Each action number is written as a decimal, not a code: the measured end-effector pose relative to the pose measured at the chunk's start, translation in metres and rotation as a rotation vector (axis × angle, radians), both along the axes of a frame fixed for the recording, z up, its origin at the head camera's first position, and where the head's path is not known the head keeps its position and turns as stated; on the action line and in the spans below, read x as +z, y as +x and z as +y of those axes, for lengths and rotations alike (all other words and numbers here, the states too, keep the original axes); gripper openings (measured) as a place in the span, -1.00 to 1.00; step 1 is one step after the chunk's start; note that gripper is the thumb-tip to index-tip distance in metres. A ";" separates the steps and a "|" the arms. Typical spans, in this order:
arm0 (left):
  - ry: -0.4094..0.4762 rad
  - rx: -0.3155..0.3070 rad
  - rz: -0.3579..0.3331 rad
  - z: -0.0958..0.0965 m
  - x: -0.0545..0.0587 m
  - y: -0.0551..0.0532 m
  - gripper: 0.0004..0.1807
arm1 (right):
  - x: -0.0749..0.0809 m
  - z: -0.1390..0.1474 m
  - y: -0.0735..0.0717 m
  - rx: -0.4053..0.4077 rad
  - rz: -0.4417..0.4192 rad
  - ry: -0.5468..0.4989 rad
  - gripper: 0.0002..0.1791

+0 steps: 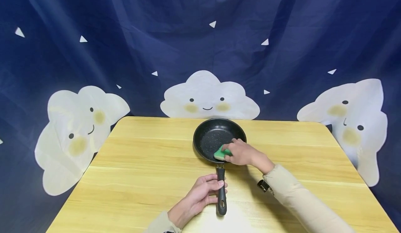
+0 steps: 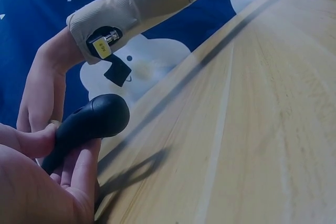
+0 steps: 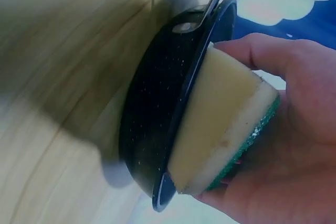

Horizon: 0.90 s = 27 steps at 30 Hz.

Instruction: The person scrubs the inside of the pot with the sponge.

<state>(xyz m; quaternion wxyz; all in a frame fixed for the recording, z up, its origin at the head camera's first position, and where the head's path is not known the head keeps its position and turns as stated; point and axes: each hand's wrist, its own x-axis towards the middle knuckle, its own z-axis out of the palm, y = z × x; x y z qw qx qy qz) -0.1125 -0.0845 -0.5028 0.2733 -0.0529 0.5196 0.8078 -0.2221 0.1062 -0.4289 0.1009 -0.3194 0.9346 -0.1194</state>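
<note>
A black frying pan (image 1: 213, 137) with pale specks sits toward the far side of the table, its handle (image 1: 221, 198) pointing at me. My left hand (image 1: 203, 194) grips that handle, thumb on top and fingers beneath; the rounded handle end (image 2: 111, 115) sticks out of the grip in the left wrist view. Over the near right rim, my right hand (image 1: 242, 153) pinches a sponge (image 1: 221, 153) with a green scouring side and a pale yellow foam side. In the right wrist view the foam (image 3: 215, 108) lies at the pan's inner edge, and the green layer faces the palm.
The pan is on a light wood-grain table (image 1: 141, 177). Behind it hangs a dark blue curtain (image 1: 175, 38) printed with smiling white clouds and small white triangles. A small black device (image 1: 264, 185) is strapped at the right sleeve's cuff.
</note>
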 end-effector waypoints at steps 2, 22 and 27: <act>-0.002 -0.002 0.003 -0.001 0.000 0.000 -0.66 | 0.000 -0.002 0.001 0.013 -0.036 -0.035 -0.67; 0.016 -0.013 0.000 -0.002 -0.001 -0.002 -0.70 | -0.011 -0.027 -0.008 -0.028 -0.248 -0.281 -0.56; 0.020 -0.017 -0.003 -0.002 -0.003 -0.003 -0.75 | -0.017 -0.035 -0.012 -0.112 -0.317 -0.340 -0.53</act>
